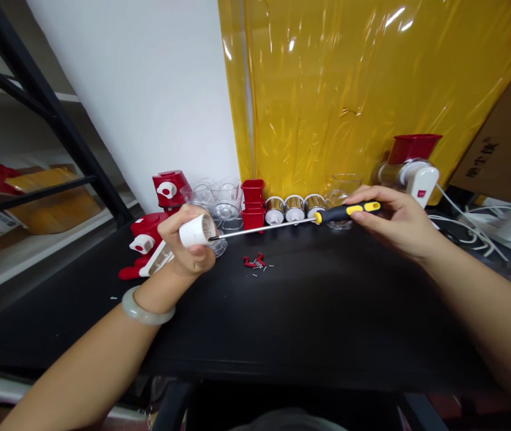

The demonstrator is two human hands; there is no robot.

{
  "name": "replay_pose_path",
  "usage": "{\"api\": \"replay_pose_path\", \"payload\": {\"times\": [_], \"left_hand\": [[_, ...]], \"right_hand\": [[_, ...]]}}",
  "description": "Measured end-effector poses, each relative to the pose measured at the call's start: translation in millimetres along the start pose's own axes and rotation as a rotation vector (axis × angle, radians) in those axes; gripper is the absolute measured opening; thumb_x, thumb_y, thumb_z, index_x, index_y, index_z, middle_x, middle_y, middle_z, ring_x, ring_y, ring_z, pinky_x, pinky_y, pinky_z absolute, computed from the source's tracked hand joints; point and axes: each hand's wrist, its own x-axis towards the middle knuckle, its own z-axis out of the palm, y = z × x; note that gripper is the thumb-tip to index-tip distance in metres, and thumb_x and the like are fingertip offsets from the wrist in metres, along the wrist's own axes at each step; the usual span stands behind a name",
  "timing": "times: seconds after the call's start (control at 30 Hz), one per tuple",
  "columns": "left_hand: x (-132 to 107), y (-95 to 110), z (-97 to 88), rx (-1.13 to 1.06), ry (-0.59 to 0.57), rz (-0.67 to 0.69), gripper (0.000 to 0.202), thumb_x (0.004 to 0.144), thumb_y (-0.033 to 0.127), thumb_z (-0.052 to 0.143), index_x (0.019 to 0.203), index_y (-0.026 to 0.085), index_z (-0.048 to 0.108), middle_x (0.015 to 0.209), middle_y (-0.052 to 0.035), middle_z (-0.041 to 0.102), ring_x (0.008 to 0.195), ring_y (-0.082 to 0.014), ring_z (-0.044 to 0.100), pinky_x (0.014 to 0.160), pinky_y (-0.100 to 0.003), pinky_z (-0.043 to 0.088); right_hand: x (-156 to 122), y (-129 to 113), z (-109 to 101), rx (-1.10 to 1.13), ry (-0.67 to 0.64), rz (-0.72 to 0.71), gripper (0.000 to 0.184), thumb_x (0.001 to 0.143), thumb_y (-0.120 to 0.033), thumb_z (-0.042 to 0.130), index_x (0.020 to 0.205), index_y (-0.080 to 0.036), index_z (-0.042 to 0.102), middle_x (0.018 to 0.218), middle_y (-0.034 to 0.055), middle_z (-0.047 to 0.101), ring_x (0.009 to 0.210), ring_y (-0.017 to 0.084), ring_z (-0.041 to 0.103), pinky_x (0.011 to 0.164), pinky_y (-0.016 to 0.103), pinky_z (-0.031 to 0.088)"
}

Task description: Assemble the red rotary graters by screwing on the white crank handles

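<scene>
My left hand (187,239) is closed around a short white plastic cylinder (191,232), its open end facing right. A screwdriver (345,212) with a black and yellow handle is gripped in the fingers of my right hand (394,221). Its long metal shaft points left, and the dark tip is at the mouth of the white cylinder; whether it touches anything inside I cannot tell. Below the shaft, small red plastic pieces (254,261) and several small screws (259,267) lie on the black table (309,317).
Red and white grinder parts (147,236) stand behind my left hand. Along the back are clear plastic parts (226,200), red hoppers (253,203) and metal grater drums (294,208). Right of these stand a red-topped white machine (419,173) and white cables (471,224). Black-framed shelving (44,114) is at left.
</scene>
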Motion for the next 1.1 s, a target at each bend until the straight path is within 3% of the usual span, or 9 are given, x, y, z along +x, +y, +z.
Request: {"api": "replay_pose_path", "payload": {"times": [0.17,0.33,0.43,0.53,0.6,0.8,0.97,1.03,1.1], "left_hand": [[-2.0,-7.4,-6.8,0.077,-0.046,0.047,0.049,0.097,0.062,0.049,0.123,0.021,0.045,0.078,0.0039,0.054,0.058,-0.008,0.052,0.056,-0.024,0.045],[1.4,-4.4,-6.5,0.112,-0.053,0.092,0.048,0.098,0.059,0.047,0.124,0.019,0.049,0.075,0.0031,0.053,0.058,-0.0089,0.053,0.054,-0.024,0.046],[2.0,-0.7,-6.0,0.117,-0.047,0.04,0.05,0.094,0.063,0.052,0.111,0.016,0.057,0.07,0.0024,0.055,0.058,-0.01,0.053,0.053,-0.026,0.046],[1.3,0.2,-6.3,0.126,-0.03,0.037,0.052,0.091,0.066,0.055,0.108,0.017,0.057,0.069,0.0025,0.056,0.059,-0.0108,0.054,0.054,-0.027,0.046],[0.9,-1.0,-6.9,0.141,-0.027,0.066,0.051,0.093,0.065,0.053,0.113,0.018,0.055,0.07,0.0027,0.056,0.06,-0.011,0.055,0.055,-0.027,0.046],[-1.1,-10.7,-10.2,0.197,-0.054,0.136,0.045,0.098,0.057,0.047,0.117,0.016,0.052,0.071,0.0015,0.053,0.061,-0.0113,0.053,0.056,-0.026,0.046],[-5.5,-16.5,-11.2,0.236,-0.034,0.115,0.048,0.098,0.06,0.046,0.123,0.019,0.047,0.076,0.0021,0.053,0.059,-0.0094,0.051,0.056,-0.025,0.044],[-7.5,-16.7,-11.5,0.231,-0.015,0.074,0.051,0.094,0.065,0.049,0.12,0.021,0.048,0.076,0.0024,0.054,0.057,-0.0097,0.051,0.054,-0.027,0.043],[-8.9,-16.0,-11.5,0.209,0.022,-0.095,0.057,0.084,0.077,0.053,0.107,0.024,0.05,0.073,0.0028,0.054,0.056,-0.0117,0.052,0.054,-0.03,0.044]], "right_hand": [[-1.9,0.4,0.0,0.066,-0.008,0.0,0.023,0.073,-0.041,0.085,0.087,-0.027,0.073,0.091,0.0034,0.067,0.084,0.019,0.065,0.073,0.033,0.055],[-4.3,-3.8,7.2,0.203,0.04,0.112,0.04,0.073,-0.047,0.084,0.105,-0.029,0.067,0.1,0.0033,0.068,0.087,0.02,0.068,0.071,0.031,0.056],[-3.9,-5.3,8.6,0.255,0.005,0.201,0.045,0.086,-0.065,0.064,0.107,-0.025,0.064,0.083,0.003,0.069,0.068,0.018,0.067,0.059,0.031,0.055],[-3.4,-7.9,7.5,0.042,-0.055,0.29,0.058,0.091,-0.073,0.046,0.09,-0.018,0.066,0.055,0.0,0.058,0.041,0.012,0.051,0.041,0.026,0.038],[-3.5,-10.6,6.6,-0.101,-0.043,0.265,0.06,0.091,-0.073,0.047,0.082,-0.017,0.066,0.053,-0.0008,0.054,0.04,0.01,0.045,0.039,0.024,0.031],[-5.4,-15.1,4.4,-0.277,0.021,0.066,0.046,0.097,-0.06,0.05,0.09,-0.018,0.07,0.071,0.0009,0.061,0.054,0.01,0.051,0.052,0.025,0.04],[-6.4,-14.9,3.4,-0.278,0.035,-0.008,0.032,0.093,-0.052,0.06,0.096,-0.022,0.072,0.094,0.0044,0.071,0.074,0.016,0.064,0.072,0.031,0.051],[-6.1,-16.6,3.1,-0.269,0.043,-0.031,0.028,0.091,-0.051,0.064,0.094,-0.024,0.073,0.095,0.0045,0.072,0.083,0.019,0.067,0.08,0.035,0.053],[-5.5,-19.0,2.4,-0.243,0.036,-0.046,0.025,0.089,-0.049,0.067,0.093,-0.026,0.073,0.093,0.0041,0.072,0.088,0.021,0.068,0.085,0.037,0.053]]}}
